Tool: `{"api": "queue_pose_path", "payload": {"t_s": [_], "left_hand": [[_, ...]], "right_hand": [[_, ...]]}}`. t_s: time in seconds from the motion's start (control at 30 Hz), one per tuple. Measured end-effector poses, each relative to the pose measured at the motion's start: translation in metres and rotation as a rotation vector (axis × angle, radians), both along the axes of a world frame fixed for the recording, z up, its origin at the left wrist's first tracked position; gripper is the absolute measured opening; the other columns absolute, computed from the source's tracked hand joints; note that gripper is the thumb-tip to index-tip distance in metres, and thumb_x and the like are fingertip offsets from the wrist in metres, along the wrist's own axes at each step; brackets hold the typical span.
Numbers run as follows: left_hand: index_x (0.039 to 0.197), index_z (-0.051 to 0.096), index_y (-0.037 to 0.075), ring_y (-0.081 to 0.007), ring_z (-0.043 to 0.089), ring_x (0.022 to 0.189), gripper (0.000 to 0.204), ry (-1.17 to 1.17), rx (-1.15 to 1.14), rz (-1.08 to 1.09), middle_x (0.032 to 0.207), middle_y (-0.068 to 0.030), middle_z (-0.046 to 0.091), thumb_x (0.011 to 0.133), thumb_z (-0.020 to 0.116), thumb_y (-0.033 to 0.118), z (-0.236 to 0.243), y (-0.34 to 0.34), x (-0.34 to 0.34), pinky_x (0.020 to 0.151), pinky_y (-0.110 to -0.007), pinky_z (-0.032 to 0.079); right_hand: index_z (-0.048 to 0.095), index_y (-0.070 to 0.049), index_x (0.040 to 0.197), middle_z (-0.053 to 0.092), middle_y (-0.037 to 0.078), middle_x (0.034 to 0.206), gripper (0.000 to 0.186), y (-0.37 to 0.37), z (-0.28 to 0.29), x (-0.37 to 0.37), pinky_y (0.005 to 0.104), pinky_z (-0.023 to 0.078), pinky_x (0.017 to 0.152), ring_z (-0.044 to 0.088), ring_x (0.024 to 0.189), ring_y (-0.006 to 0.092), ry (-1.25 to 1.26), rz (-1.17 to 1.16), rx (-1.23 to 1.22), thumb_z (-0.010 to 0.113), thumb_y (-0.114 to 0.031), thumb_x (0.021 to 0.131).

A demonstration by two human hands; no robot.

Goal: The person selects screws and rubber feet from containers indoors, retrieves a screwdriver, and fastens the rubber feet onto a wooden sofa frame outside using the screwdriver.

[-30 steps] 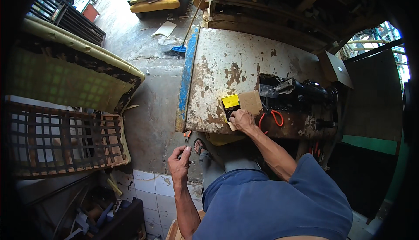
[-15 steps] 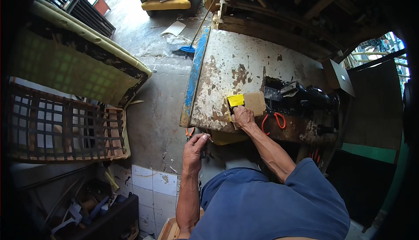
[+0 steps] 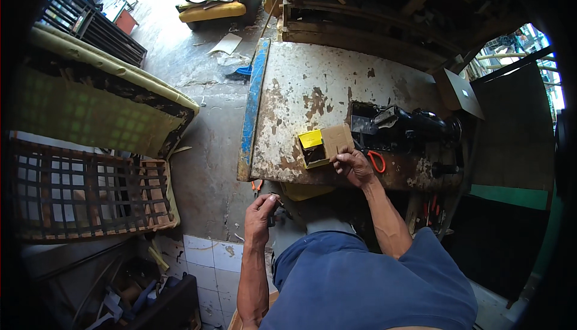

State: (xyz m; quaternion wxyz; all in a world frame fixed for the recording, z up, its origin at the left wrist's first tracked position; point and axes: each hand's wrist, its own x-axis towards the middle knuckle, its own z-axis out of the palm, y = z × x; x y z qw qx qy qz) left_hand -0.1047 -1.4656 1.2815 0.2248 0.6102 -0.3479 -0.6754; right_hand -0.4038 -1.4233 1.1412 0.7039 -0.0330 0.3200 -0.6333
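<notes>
Right hand (image 3: 354,166) is extended forward over the near edge of the worn table (image 3: 312,90), elbow bent, fingers pinched on the near edge of a brown cardboard flap (image 3: 336,139). Left hand (image 3: 259,214) is held low, below the table's near-left corner, fingers curled round a small dark object (image 3: 277,202); what that object is cannot be told.

Versus half a second ago: left hand is seen slightly nearer the table edge; right hand's pinch on the flap is unchanged; the view is shifted a little.

The flap is touching a small yellow box (image 3: 312,147), which lies just left of the right hand, near the table's front edge. Red-handled scissors (image 3: 377,160) lie just right of that hand, beside a black sewing machine (image 3: 409,127). Left hand is well apart from the box.
</notes>
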Motion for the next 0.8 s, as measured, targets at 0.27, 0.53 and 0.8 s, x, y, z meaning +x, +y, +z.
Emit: {"api": "queue_pose_path", "payload": {"t_s": [0.27,0.53,0.8], "left_hand": [[0.103,0.071,0.004,-0.0044,0.056,0.08,0.02,-0.003,-0.045,-0.056,0.089,0.0017,0.067,0.093,0.07,0.022,0.002,0.008,-0.035,0.075,-0.02,0.043],[0.1,0.072,0.007,-0.0023,0.052,0.067,0.018,-0.05,-0.026,-0.038,0.08,0.0059,0.063,0.093,0.07,0.024,-0.006,0.024,-0.029,0.055,-0.02,0.039],[0.098,0.073,0.007,-0.0027,0.052,0.069,0.018,-0.069,-0.048,0.025,0.08,0.0059,0.061,0.093,0.071,0.024,-0.022,0.023,-0.001,0.058,-0.02,0.041]], "right_hand": [[0.057,-0.003,0.126,0.067,0.004,0.086,0.032,-0.036,0.009,-0.019,0.0297,0.056,0.066,0.066,0.072,0.0168,-0.057,-0.035,-0.075,0.055,-0.015,0.096],[0.075,-0.016,0.103,0.073,0.019,0.091,0.034,-0.059,-0.013,0.009,0.0476,0.055,0.08,0.07,0.087,0.0394,1.581,0.775,-0.053,0.055,-0.037,0.086],[0.061,-0.021,0.129,0.068,0.027,0.085,0.043,-0.053,-0.026,0.03,0.0554,0.055,0.075,0.068,0.082,0.0451,1.843,0.614,-0.024,0.061,-0.026,0.086]]}}
